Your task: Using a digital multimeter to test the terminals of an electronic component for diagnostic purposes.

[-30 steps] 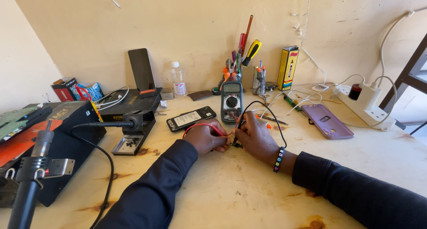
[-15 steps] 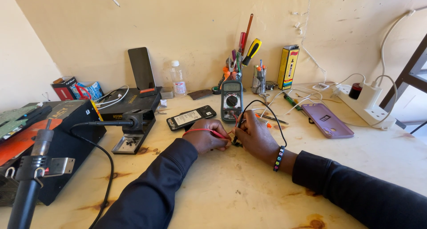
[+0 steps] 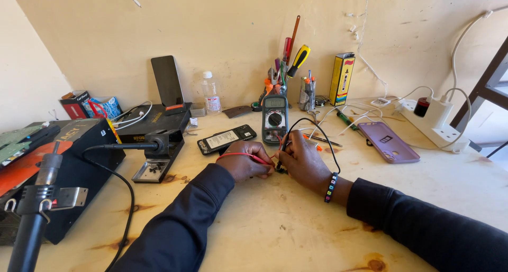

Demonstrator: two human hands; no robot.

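Change: nothing shifted; both hands stay mid-frame.
Left hand [image 3: 244, 163]: pinching red probe [image 3: 253, 157].
Right hand [image 3: 302, 161]: pinching black probe [image 3: 284, 145].
Surface: pale wooden table [image 3: 275, 224], cream wall [image 3: 227, 29] behind.

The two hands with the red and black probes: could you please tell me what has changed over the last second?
Almost nothing. The left hand keeps the red probe lead, the right hand the black probe lead, tips together on the wooden table. The grey multimeter and the black phone have not moved.

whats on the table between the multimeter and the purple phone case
In the head view, between the multimeter and the purple phone case lie white cables, a green-handled tool and the black lead.
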